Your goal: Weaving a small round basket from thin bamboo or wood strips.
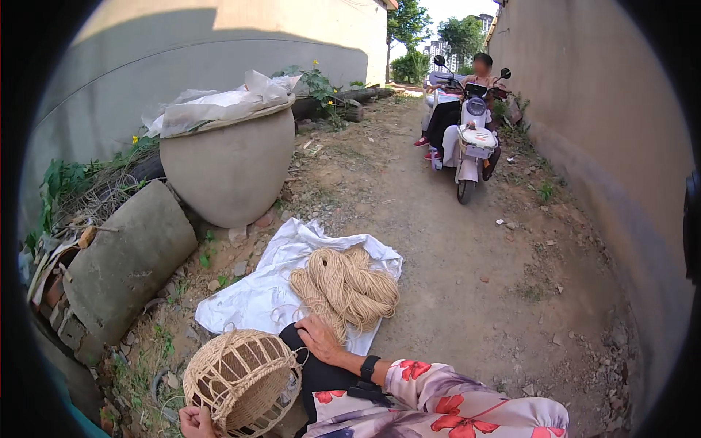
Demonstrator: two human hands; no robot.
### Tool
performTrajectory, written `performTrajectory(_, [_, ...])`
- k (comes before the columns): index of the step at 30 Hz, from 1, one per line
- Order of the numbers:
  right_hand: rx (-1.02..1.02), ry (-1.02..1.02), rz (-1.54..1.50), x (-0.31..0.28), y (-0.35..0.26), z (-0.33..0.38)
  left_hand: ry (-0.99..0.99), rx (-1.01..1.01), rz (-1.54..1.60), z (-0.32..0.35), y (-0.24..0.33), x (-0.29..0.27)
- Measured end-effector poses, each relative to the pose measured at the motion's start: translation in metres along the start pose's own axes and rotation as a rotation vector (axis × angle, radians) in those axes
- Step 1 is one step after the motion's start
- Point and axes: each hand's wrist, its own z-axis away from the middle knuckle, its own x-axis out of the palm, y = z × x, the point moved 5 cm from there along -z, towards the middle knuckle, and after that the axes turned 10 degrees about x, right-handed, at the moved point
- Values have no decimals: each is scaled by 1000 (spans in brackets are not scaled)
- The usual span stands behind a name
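My left hand (194, 422) grips the lower rim of a half-woven rattan basket (241, 376) that rests on my lap, its open weave facing up. Reaching across from the right in a flowered sleeve with a black wristband, my right hand (319, 338) lies on my dark trouser knee at the edge of a big coil of tan cord (345, 286). Its fingers touch the strands nearest me. The coil lies on a white plastic sheet (252, 296) spread on the dirt ground.
A large round clay jar (230, 168) covered with white plastic stands behind the sheet. A concrete pipe (124, 259) lies at left among weeds and rubble. Up the dirt alley a person sits by a parked white scooter (471, 142). Walls run along both sides.
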Motion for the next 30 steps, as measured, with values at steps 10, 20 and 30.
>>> performTrajectory(10, [60, -57, 111, 15, 8, 3, -100, -115, -357, 3, 18, 6])
performTrajectory(20, [151, -238, 139, 21, 12, -3, -70, -107, -230, 5, 3, 4])
performTrajectory(30, [156, -223, 131, 29, 17, -1, -26, 35, -291, 3, -7, 0])
